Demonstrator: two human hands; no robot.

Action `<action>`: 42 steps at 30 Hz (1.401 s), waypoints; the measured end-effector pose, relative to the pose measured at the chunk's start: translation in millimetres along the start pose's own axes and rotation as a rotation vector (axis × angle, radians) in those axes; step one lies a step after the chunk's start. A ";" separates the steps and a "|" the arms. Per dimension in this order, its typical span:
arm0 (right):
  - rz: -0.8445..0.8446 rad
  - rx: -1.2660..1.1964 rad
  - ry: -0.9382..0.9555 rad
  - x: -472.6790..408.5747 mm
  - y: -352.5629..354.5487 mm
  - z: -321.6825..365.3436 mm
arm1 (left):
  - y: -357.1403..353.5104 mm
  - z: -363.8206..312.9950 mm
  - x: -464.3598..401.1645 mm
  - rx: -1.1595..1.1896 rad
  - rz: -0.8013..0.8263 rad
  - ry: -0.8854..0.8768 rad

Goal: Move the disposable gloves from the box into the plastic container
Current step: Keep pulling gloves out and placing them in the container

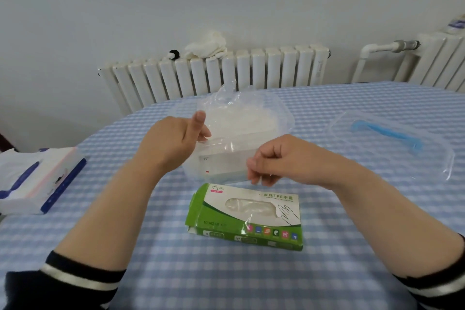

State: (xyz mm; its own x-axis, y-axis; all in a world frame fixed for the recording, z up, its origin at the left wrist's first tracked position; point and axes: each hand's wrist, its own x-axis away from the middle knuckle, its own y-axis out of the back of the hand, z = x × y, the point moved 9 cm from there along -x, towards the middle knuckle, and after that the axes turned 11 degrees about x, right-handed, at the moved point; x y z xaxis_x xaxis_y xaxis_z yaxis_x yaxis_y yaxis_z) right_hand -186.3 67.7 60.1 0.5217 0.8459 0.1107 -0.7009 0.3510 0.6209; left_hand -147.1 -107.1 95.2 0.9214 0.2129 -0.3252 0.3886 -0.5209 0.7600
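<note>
You are looking down at a round table (pixel 327 272) covered in a blue-and-white checked cloth, with a white radiator (pixel 214 70) against the wall behind it and a pale cloth (pixel 207 44) bunched on top of the radiator.

Toward the far middle of the table sits the clear plastic container (pixel 264 111), open at the top, with pale gloves already piled inside. Its clear lid (pixel 392 138) with a blue handle lies flat well to the right. At the left edge rests another clear case (pixel 47 181) with dark blue trim.

Just in front of the container, nearer to you, lies the green-and-white glove box (pixel 245 216) — flat on the cloth, its oval opening facing up, with translucent gloves showing through it.

Both of your forearms reach in from the bottom, sleeves dark with white stripes. Between the hands hangs one thin transparent glove (pixel 221 118), stretched above the container's near side. Your left hand (pixel 171 141) grips its upper left edge, thumb raised. Your right hand (pixel 274 158) pinches its lower right edge — fingers curled tight.
</note>
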 end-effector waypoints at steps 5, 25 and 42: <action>0.166 0.474 0.009 -1.7 -28.1 -10.9 | -5.4 -19.3 16.6 -0.272 -0.132 -0.304; 0.040 0.834 0.216 -18.3 -62.0 -15.3 | -94.7 -2.8 61.3 -0.177 0.572 -0.047; -0.100 -0.449 0.148 13.8 20.1 23.1 | -69.6 -11.1 70.3 0.332 0.815 0.093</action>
State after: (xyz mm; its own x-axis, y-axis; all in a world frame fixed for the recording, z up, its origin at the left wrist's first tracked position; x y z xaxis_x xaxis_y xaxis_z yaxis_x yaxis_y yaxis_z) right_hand -182.0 77.1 92.0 0.5453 0.8358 -0.0644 -0.8085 0.5446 0.2231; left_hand -109.2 -46.7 25.7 0.9135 -0.2699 0.3046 -0.3978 -0.7502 0.5282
